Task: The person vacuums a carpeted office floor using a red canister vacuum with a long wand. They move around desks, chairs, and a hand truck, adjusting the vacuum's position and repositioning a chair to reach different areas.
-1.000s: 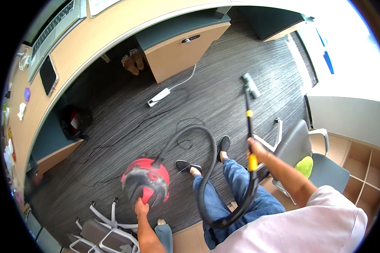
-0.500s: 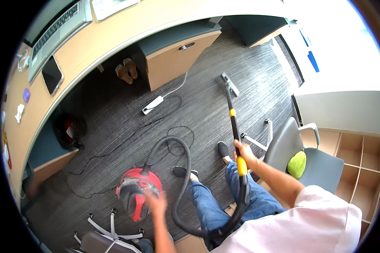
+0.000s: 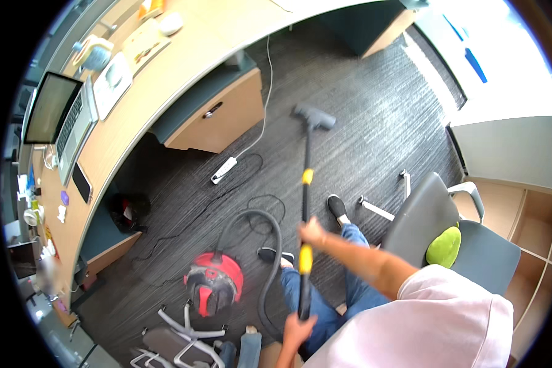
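I hold a vacuum cleaner wand (image 3: 306,196), black with yellow joints, in both hands. My right hand (image 3: 313,233) wraps round the tube just above a yellow joint. Lower down, near my thigh, my left hand (image 3: 297,330) grips the handle end where the hose joins. The grey floor head (image 3: 316,116) rests on the dark floor beyond my feet. A ribbed black hose (image 3: 277,245) curves to the red and grey canister vacuum (image 3: 214,282), which stands on the floor to my left.
A curved desk (image 3: 184,67) with a laptop (image 3: 76,132) and phone (image 3: 81,183) bends round the far left. A drawer cabinet (image 3: 221,116) stands beneath. A white power strip (image 3: 224,170) and black cord lie on the floor. Chairs (image 3: 411,221) stand right and lower left; another person's legs (image 3: 249,348) show below.
My left hand has left the area above the canister and now grips the wand's handle end. The floor head has swung left, and my right hand has shifted left with the tube.
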Motion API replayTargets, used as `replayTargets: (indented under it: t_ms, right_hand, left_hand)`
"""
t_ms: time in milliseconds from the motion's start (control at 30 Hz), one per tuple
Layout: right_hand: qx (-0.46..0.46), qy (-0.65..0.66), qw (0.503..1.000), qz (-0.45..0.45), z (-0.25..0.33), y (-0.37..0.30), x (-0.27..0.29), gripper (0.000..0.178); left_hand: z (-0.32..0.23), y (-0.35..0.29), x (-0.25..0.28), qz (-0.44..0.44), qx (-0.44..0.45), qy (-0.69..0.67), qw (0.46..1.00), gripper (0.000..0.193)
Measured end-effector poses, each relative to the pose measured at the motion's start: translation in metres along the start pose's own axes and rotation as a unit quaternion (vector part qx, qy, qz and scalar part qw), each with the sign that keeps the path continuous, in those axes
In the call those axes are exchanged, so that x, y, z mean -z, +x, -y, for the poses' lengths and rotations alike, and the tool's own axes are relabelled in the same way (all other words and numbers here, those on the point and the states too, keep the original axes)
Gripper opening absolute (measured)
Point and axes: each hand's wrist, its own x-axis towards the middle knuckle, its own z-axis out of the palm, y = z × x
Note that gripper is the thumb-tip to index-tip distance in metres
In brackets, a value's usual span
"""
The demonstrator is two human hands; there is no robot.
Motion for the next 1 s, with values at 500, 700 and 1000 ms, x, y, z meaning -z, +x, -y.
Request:
replayTargets:
  t_ms: [500, 700, 1000]
  right_hand:
    - [0.040, 0.274, 0.940, 0.202, 0.169, 0.154, 0.267, 0.023]
    - [0.071, 0.079, 0.979, 0.176, 0.066, 0.168, 0.151, 0.036]
    - [-0.095, 0.187, 0.894, 0.396, -0.030, -0.180, 0.132, 0.057]
  left_hand:
    - [-0.275, 0.027, -0.139, -0.129, -0.244, -0.157, 0.948, 0.022]
    - [-0.205, 0.021, -0.145, -0.142, -0.162, -0.163, 0.963, 0.013]
    - [-0.030, -0.204, -0.169, -0.152, 0.111, 0.028, 0.982, 0.020]
